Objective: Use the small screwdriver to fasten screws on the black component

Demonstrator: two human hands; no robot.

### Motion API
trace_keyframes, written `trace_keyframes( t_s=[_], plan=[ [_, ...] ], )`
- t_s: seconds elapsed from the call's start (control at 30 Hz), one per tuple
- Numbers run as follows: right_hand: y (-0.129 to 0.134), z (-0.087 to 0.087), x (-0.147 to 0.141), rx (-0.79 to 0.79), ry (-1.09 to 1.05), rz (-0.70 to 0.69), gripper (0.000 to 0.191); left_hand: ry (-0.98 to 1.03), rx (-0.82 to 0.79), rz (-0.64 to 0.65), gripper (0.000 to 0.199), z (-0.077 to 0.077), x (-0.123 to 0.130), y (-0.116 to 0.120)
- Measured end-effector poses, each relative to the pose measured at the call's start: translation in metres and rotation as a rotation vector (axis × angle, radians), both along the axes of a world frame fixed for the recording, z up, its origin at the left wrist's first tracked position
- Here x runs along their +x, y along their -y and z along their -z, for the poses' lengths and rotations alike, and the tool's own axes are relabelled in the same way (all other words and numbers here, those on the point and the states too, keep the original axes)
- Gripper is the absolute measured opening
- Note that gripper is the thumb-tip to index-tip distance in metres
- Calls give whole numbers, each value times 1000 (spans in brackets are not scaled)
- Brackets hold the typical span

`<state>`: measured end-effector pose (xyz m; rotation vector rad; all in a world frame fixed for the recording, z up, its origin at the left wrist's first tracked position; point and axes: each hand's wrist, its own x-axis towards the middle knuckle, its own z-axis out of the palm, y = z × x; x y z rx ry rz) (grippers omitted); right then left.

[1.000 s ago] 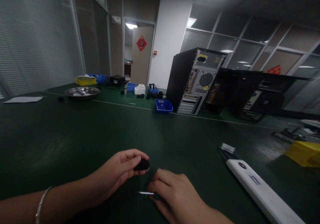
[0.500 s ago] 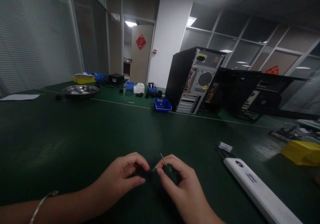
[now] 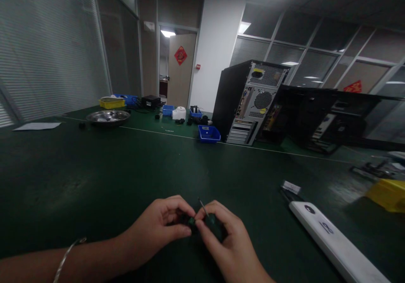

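Observation:
Low in the middle of the view, my right hand (image 3: pixel 223 236) is closed around a screwdriver (image 3: pixel 212 223) with a dark green handle; its thin metal shaft points up and to the left. My left hand (image 3: pixel 167 222) is just beside it, thumb and fingers bent around a small green piece (image 3: pixel 191 221). The fingertips of both hands nearly meet at this piece, which is too small and dim to identify. Both hands are over the dark green table (image 3: pixel 126 173).
A white power strip (image 3: pixel 335 236) marked 18 lies at the right, near a yellow bin (image 3: pixel 387 195). Further back stand a computer tower (image 3: pixel 249 101), a blue tray (image 3: pixel 209 134), a metal bowl (image 3: pixel 108 117) and a white paper (image 3: pixel 38 126).
My left hand has moved right, closer to my right hand, and its fingers have come in around the small green piece. The whole view has shifted slightly, with the background now further right.

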<state>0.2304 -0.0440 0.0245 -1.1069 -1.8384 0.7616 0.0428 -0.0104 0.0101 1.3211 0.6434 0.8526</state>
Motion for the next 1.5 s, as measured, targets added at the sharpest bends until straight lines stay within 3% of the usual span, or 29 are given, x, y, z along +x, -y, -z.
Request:
trace_keyframes(
  t_s=[0.23, 0.37, 0.57, 0.67, 0.73, 0.8, 0.9, 1.07, 1.27, 1.4, 1.5],
  plan=[
    [0, 2, -3, -57, -43, 19, 10, 23, -169, -16, 24, -3, 0, -3],
    [-1, 3, -3, -117, -110, 59, 3, 41, -131, 3, 24, -2, -1, -4],
    [-4, 12, -4, -370, -243, 28, 17, 89, 11, 1, 21, 4, -1, -7],
    [-3, 11, -4, -413, -245, -7, 21, 83, -42, -29, 31, 0, 0, -6],
    [-2, 10, -4, -407, -237, -5, 19, 66, -119, -51, 39, -4, 1, -3],
    [-2, 8, -4, -380, -230, 10, 16, 37, -140, -61, 34, -7, 2, 0],
    [-2, 7, -5, -316, -233, 34, 13, 16, -96, -43, 25, -9, 3, 4],
    [-2, 6, -5, -197, -175, 54, 13, 13, -65, -11, 27, -10, 6, 8],
    [-1, 7, -6, -182, -131, 1, 7, -72, 21, -48, 19, -18, 5, 10],
    [-3, 8, 0, -151, -88, -29, 7, -88, 20, -110, 23, -14, 1, 4],
    [-7, 11, 11, -113, -37, 57, 12, -39, -38, -165, 28, -7, -3, -1]
  ],
)
